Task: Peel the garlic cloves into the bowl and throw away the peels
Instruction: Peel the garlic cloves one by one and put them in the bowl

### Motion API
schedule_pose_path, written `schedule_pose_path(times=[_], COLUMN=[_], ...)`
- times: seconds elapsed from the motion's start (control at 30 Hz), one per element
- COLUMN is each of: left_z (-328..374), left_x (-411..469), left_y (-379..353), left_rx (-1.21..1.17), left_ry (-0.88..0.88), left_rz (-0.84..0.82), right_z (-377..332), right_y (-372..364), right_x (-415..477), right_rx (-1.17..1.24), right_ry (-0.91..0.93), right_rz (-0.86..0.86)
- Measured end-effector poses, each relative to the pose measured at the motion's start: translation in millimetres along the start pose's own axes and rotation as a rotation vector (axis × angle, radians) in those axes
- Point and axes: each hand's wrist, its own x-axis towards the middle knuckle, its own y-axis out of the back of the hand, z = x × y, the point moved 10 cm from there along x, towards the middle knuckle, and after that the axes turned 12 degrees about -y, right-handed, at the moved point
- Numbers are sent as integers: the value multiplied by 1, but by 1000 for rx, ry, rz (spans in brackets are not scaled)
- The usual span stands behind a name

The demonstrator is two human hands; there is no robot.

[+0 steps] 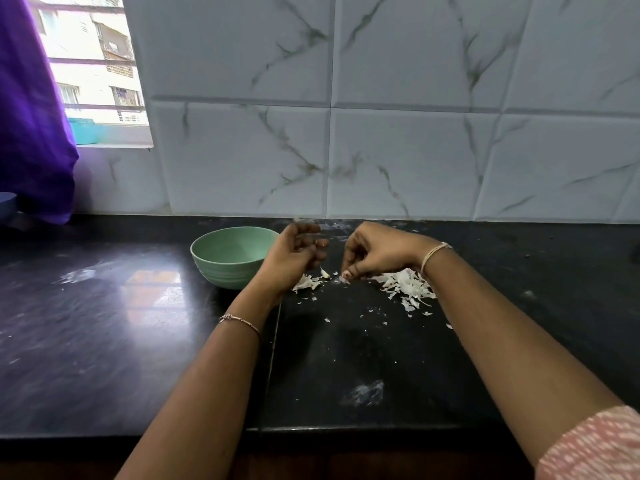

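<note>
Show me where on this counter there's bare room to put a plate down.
Widest free patch: the counter left of the bowl, down to the front edge. Also mostly bare: the far right, past the peel pile. Crowded: between bowl and pile, where the left hand and right hand work, with scraps scattered nearer you.

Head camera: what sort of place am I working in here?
Most likely a home kitchen: a dark stone countertop against a marble-look tiled wall, a green bowl, and garlic peels scattered on the counter, with a window nearby.
</note>
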Motion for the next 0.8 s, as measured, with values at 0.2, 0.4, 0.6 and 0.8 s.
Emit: schedule_pose_path(times=[0.2,0.4,0.6,0.8], left_z=[-4,3,-11,-23], left_x=[-10,-6,-5,-5], left_y=[-26,-18,-20,-25], left_rx=[534,439,244,57], left_ry=[-143,-163,-63,45], left_rz=[-239,-35,-5,-1], right_z=[38,56,69,81], right_y=[-19,-17,-24,4], right_x=[7,2,2,-15], right_rx=[320,678,711,410], right_ry=[-43,-101,-194,-268], right_rz=[202,312,305,552])
